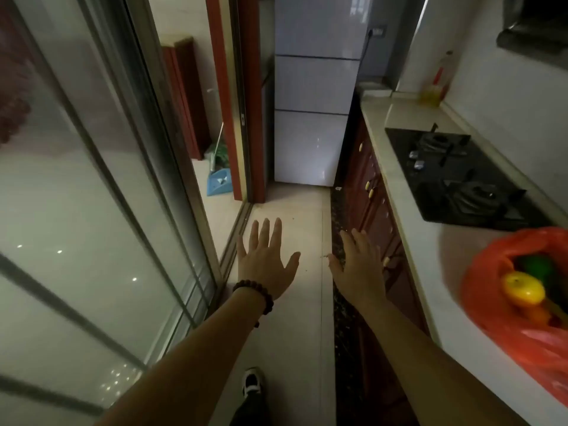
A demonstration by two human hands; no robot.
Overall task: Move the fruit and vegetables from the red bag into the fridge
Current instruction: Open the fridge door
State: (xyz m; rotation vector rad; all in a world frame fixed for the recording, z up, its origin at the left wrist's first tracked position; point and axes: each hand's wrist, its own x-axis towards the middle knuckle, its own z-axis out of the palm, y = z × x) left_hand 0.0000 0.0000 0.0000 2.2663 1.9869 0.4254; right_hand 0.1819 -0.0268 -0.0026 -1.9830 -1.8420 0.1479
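Observation:
The red bag (491,305) lies open on the white counter (442,272) at the right edge, holding a yellow fruit (522,287), something green (536,267) and an orange item (541,315). The white fridge (313,118) stands shut at the far end of the narrow kitchen. My left hand (266,259), with a bead bracelet on its wrist, is stretched out over the floor, fingers spread and empty. My right hand (358,265) is held out beside it, also empty with fingers apart, left of the counter and the bag.
A black gas hob (455,173) sits in the counter beyond the bag, with an oil bottle (435,84) at the far end. Dark red cabinets (375,210) run below. A sliding glass door (101,195) lines the left side. The tiled floor (292,210) leads to the fridge.

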